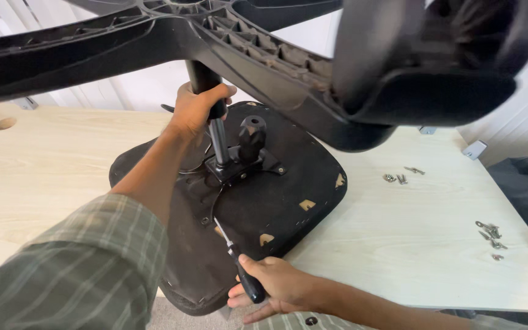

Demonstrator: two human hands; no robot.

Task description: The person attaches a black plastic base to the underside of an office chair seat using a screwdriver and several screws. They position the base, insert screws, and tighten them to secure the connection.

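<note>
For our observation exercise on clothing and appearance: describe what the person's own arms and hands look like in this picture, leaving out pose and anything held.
Both hands, the left hand and the right hand, are bare, without gloves, rings or a watch in view. The left sleeve is loose green-grey plaid, pushed up the forearm. The right sleeve shows matching plaid and a dark button.

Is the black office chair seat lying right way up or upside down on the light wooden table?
Upside down: the black chair seat shows its underside, with mounting plate and gas column pointing up.

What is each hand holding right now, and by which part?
Left hand grips the chair's gas-lift column near its top; right hand holds a screwdriver by its black handle.
</note>
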